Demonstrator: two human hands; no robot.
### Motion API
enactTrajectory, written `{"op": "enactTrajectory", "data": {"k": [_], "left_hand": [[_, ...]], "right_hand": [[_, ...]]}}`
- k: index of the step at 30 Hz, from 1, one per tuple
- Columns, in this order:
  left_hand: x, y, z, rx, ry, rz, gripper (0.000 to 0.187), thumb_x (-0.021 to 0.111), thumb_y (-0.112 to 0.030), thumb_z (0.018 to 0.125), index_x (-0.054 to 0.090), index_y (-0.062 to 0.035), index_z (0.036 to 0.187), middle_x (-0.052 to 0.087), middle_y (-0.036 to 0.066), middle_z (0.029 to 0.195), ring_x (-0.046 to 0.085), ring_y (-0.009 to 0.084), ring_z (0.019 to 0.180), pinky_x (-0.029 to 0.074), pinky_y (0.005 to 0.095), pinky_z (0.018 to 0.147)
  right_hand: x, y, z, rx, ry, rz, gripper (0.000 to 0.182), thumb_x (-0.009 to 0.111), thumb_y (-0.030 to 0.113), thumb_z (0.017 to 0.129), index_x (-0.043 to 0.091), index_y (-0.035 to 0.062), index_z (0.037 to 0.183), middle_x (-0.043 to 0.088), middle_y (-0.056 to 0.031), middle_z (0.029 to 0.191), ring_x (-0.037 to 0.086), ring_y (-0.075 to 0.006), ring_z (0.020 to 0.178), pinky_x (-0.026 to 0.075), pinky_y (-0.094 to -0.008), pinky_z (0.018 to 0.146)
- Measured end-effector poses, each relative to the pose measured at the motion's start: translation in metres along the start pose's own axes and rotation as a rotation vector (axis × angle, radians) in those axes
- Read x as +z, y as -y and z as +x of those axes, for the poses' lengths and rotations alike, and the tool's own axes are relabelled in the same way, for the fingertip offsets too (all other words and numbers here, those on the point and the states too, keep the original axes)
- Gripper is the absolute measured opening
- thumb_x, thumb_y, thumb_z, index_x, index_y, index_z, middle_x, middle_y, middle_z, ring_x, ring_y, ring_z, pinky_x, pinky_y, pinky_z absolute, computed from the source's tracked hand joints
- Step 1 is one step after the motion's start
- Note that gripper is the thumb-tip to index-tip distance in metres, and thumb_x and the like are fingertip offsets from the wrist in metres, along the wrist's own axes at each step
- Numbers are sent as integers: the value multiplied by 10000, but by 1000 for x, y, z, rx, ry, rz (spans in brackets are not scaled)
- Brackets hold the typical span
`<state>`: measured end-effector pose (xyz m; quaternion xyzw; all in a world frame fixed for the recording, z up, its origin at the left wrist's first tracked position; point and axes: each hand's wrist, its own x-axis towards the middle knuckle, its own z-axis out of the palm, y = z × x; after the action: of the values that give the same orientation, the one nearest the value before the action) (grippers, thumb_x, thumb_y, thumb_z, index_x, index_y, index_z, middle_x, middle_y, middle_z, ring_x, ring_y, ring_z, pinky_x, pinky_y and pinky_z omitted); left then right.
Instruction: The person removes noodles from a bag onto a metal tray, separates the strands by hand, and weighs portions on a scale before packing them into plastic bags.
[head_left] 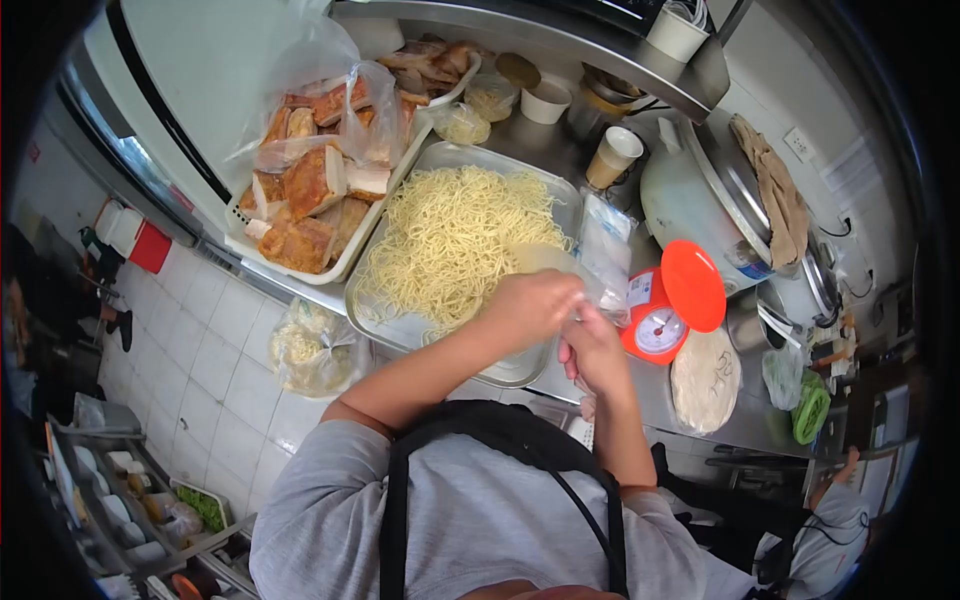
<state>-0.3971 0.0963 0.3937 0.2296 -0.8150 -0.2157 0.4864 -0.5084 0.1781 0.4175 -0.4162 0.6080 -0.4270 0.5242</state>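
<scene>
My left hand (pixel 535 308) and my right hand (pixel 596 350) meet over the near right corner of a metal tray (pixel 355 300) of loose yellow noodles (pixel 455 235). Both are closed on a clear plastic bag (pixel 548 258), whose translucent film shows just beyond my left fingers. How the fingers pinch it is partly hidden. A pack of clear bags (pixel 606 240) lies right of the tray. Beside my right hand is a red kitchen scale (pixel 655 325) with a round dial and an orange-red pan (pixel 694 286).
Left of the noodles, a white crate (pixel 300 272) holds roasted meat chunks (pixel 315 185). A paper cup (pixel 614 157), a large lidded pot (pixel 690 190) and a wrapped pale round (pixel 706 382) stand to the right. A bag of noodles (pixel 315 348) hangs near the counter's front edge. Another person (pixel 830 530) is at lower right.
</scene>
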Motion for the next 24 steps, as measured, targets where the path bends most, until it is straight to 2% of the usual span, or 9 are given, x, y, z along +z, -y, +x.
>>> {"op": "enactTrajectory", "data": {"k": [2, 4, 7, 11, 14, 18, 19, 22, 24], "left_hand": [[-7, -8, -5, 118, 86, 73, 107, 565, -187, 687, 544, -111, 758, 539, 53, 678, 551, 233, 546, 438, 339, 470], [-7, -8, -15, 167, 95, 107, 159, 577, -175, 617, 550, -123, 765, 511, 27, 638, 552, 190, 535, 440, 313, 464], [-15, -4, -22, 123, 126, 76, 165, 547, -128, 668, 580, -119, 829, 552, 39, 668, 556, 215, 562, 442, 318, 494], [-15, 3, -24, 269, 106, 2, 188, 551, -124, 647, 574, -101, 832, 556, 30, 665, 552, 192, 541, 432, 304, 488], [-18, 2, -35, 317, 80, -59, 193, 557, -114, 629, 577, -99, 821, 564, 26, 674, 551, 182, 538, 428, 297, 490], [-30, 14, -43, 345, 64, -79, 176, 573, -106, 630, 585, -100, 806, 568, 31, 670, 545, 191, 526, 428, 298, 487], [-34, 19, -44, 344, 50, -82, 166, 578, -104, 636, 588, -99, 802, 567, 32, 664, 542, 198, 518, 429, 299, 485], [-69, 38, -41, 167, 54, -1, 229, 586, -98, 670, 568, -80, 897, 572, 65, 753, 555, 190, 609, 432, 281, 538], [-101, 41, -27, -150, -55, -123, 332, 577, -67, 688, 515, -60, 1014, 549, 86, 865, 545, 165, 736, 430, 270, 624]], "right_hand": [[8, -18, 27, 104, 98, 653, 345, 448, 126, 816, 428, 40, 1150, 513, -26, 620, 451, -86, 425, 377, -207, 383], [20, -8, 39, -15, 129, 860, 352, 479, 221, 828, 446, 54, 1136, 540, -37, 767, 523, -89, 643, 440, -205, 546], [23, -26, 72, -27, -9, 963, 374, 455, 268, 852, 424, 60, 1162, 524, -52, 947, 510, -106, 830, 440, -222, 686], [55, -9, 84, -71, 82, 1214, 424, 478, 266, 848, 387, 43, 1197, 491, -73, 1039, 501, -161, 903, 423, -255, 763], [78, 3, 88, -127, 161, 1230, 449, 502, 247, 830, 371, 49, 1211, 485, -87, 1050, 495, -184, 924, 415, -261, 782], [86, 4, 119, -327, 157, 821, 491, 533, 222, 806, 349, 56, 1230, 478, -106, 1066, 488, -215, 952, 405, -270, 809], [88, 4, 131, -423, 122, 594, 503, 541, 216, 801, 344, 58, 1235, 476, -111, 1069, 486, -222, 959, 402, -272, 815], [86, -7, 173, -908, -302, -1016, 576, 595, 181, 712, 365, 50, 1224, 486, -145, 1054, 479, -257, 980, 365, -287, 871], [96, -12, 193, -810, -354, -1012, 567, 601, 158, 665, 409, 46, 1186, 506, -154, 1036, 500, -272, 958, 391, -294, 844]]}}
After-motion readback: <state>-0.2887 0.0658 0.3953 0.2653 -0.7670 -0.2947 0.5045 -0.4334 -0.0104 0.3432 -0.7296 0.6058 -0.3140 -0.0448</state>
